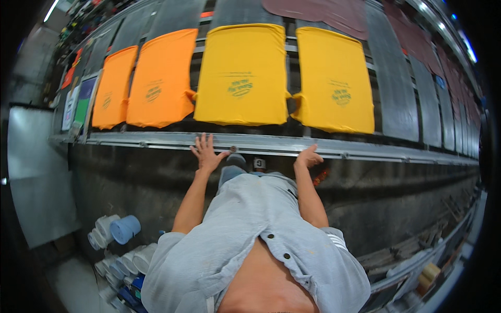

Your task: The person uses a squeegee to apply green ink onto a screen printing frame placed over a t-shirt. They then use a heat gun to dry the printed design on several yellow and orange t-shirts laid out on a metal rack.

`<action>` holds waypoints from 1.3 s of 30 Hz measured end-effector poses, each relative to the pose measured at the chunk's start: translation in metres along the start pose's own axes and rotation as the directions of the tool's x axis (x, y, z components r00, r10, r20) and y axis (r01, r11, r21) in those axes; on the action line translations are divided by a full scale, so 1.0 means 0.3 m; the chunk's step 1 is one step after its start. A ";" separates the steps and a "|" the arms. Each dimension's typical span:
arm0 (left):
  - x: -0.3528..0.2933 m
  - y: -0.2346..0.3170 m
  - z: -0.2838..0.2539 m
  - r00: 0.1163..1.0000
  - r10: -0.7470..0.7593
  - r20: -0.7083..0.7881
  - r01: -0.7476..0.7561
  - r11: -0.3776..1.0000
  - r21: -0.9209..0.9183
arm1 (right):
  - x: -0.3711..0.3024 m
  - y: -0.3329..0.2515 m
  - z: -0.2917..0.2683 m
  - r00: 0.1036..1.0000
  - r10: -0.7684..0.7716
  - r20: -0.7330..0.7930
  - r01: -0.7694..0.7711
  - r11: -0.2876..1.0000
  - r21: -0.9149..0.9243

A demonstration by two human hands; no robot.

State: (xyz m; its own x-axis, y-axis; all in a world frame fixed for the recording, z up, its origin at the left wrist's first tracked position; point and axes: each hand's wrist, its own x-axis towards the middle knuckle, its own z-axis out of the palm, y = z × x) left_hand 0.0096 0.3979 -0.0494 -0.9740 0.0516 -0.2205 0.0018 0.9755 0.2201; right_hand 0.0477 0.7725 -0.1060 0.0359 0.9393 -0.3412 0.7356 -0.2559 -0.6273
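Note:
My left hand [207, 155], fingers spread, rests against a long metal rail [271, 143] and holds nothing. Farther right, my right hand [309, 157] is at the same rail with its fingers apart and nothing visible in it. Just beyond the rail, two yellow shirts [242, 57] lie stretched over flat boards, each bearing a small dark green print. To their left, two orange shirts [163, 62] are laid out in the same way with similar prints. Neither hand touches the shirts.
Bare grey boards [394, 83] continue to the right, and maroon cloth [318, 13] lies along the far side. A framed screen [83, 101] stands at the row's left end. White buckets [104, 229] and a light blue bucket [125, 229] are at the lower left.

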 end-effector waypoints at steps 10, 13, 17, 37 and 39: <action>-0.013 -0.014 0.001 0.997 -0.022 0.068 0.024 0.999 -0.022 | 0.006 -0.009 -0.015 0.998 0.054 -0.039 -0.057 0.996 -0.067; -0.015 0.002 -0.023 0.996 -0.017 0.085 0.023 0.998 -0.063 | 0.043 0.014 -0.009 0.998 0.063 0.000 -0.063 0.997 -0.045; -0.020 -0.001 -0.018 0.999 0.008 0.042 -0.003 0.994 -0.111 | 0.055 0.019 -0.021 0.999 0.006 0.046 -0.001 0.995 -0.103; -0.022 0.003 -0.024 0.999 -0.003 0.045 0.009 0.990 -0.142 | 0.038 0.010 -0.034 0.999 -0.013 0.047 0.015 0.999 -0.052; -0.023 -0.008 -0.016 0.999 0.002 0.036 0.002 0.992 -0.129 | 0.031 0.018 -0.032 0.999 -0.016 0.033 0.017 0.999 -0.037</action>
State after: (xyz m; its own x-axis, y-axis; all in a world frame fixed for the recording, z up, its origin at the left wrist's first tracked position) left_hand 0.0151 0.3943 -0.0440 -0.9654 0.0613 -0.2536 -0.0296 0.9399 0.3401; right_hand 0.0584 0.7821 -0.1061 0.0024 0.9352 -0.3541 0.7604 -0.2317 -0.6067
